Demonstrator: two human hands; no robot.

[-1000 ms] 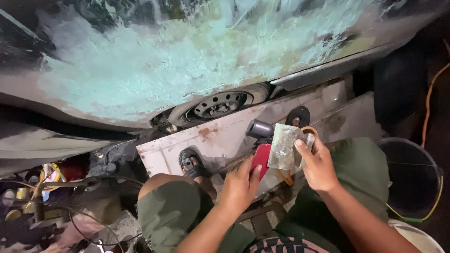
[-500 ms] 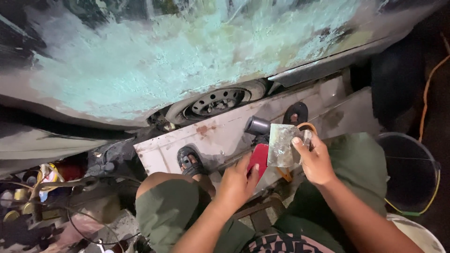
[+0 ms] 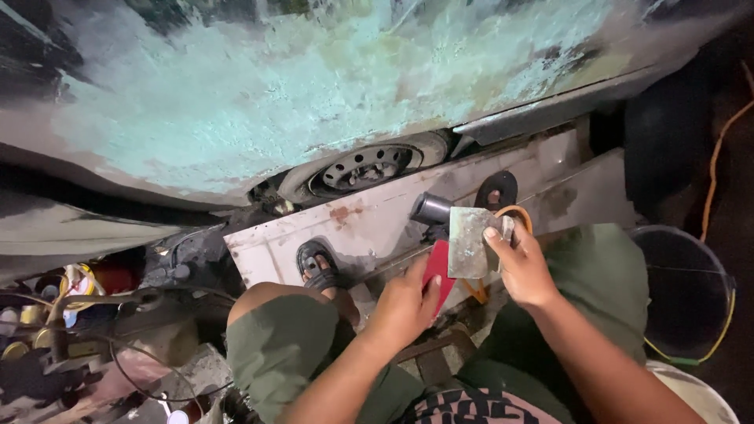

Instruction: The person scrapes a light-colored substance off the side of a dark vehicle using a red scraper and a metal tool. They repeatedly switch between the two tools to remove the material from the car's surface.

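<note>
Sanding sheet: one grey-green square sheet, held upright in front of the person's knees, just above the red tool.
Red tool: one red-bodied power tool with a dark round head resting on the pale panel.
Right hand: the right hand pinches the sheet's right edge, fingers closed on it, index finger laid across its face.
Left hand: the left hand grips the red tool body from below, fingers wrapped around it.
Panel: one long pale panel lying on the ground beneath the car side.
Sandals: two dark sandals, one on the panel at the left, one at the right.
Car body: one sanded flank with blue-green filler patches; one bare steel wheel beneath it.
Buckets: one dark bucket at the right, one white rim below it.
Cable: one orange cable at the far right.
Change: compared with half a second ago, both hands hold the same grips; the view has shifted only slightly.
</note>
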